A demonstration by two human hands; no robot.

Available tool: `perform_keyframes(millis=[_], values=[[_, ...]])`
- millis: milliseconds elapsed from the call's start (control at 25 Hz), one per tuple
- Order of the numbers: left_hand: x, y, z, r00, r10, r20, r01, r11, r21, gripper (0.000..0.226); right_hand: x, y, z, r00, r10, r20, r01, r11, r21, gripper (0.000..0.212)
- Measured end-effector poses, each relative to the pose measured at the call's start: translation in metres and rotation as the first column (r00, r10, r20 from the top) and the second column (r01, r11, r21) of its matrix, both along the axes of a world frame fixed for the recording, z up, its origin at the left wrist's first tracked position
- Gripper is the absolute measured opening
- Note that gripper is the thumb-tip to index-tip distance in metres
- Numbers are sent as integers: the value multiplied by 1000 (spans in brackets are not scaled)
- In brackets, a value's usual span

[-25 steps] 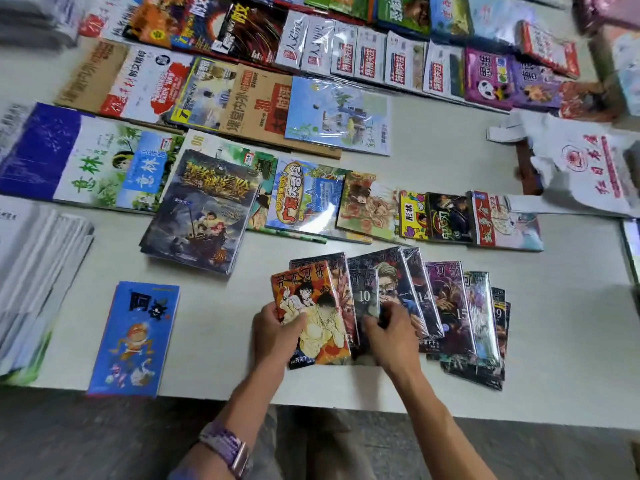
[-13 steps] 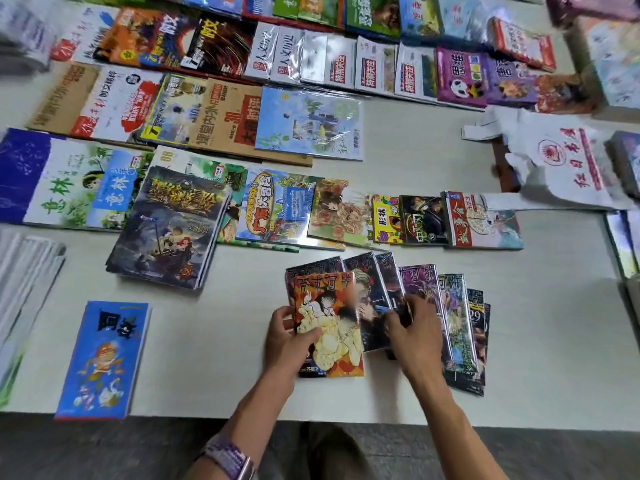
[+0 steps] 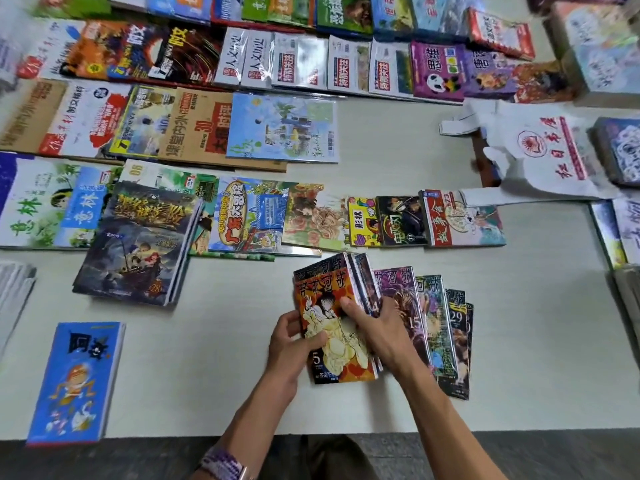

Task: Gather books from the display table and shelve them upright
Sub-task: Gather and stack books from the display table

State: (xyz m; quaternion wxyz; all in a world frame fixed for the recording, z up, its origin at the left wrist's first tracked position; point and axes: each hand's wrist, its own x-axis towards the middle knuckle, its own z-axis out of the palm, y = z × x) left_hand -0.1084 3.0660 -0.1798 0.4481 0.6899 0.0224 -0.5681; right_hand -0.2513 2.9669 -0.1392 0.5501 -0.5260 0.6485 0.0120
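A fanned row of manga volumes lies near the front edge of the white display table [image 3: 398, 157]. The leftmost ones are bunched into a small stack with an orange volume 5 [image 3: 334, 355] on top. My left hand [image 3: 291, 348] grips that stack's left edge, thumb on the cover. Over the stack's right side rests my right hand [image 3: 377, 332], fingers pressing the books together. To the right, darker volumes [image 3: 433, 327] numbered 15 and 29 still lie fanned on the table.
Rows of magazines and books cover the far half of the table. A dark stack of magazines [image 3: 138, 244] lies to the left, a blue book [image 3: 76, 379] at the front left edge. A white plastic bag [image 3: 540, 154] lies at the right.
My right hand has slid several fanned volumes leftward under the orange volume 5, closing the fan into a tighter stack. My left hand stayed on the stack's left edge.
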Motion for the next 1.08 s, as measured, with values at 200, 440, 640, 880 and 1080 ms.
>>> perform_keyframes(millis=[200,440,640,880,1080], values=[[-12,-6,2,999,-40,25,43,995,-88,55,-9,-2,-7,992,-97,80,97,995,-4,129],[17,3,28,984,-167,61,178,943,-281,108,-11,21,-9,833,-193,519,150,981,125,84],[69,28,38,924,-312,223,356,914,-196,74,25,30,-4,862,161,481,-128,987,-99,81],[75,53,24,880,-296,371,412,865,-286,106,36,50,-20,871,307,384,-252,950,-186,80],[68,56,21,824,-330,460,489,826,-282,107,33,57,-20,879,380,289,-315,917,-247,81]])
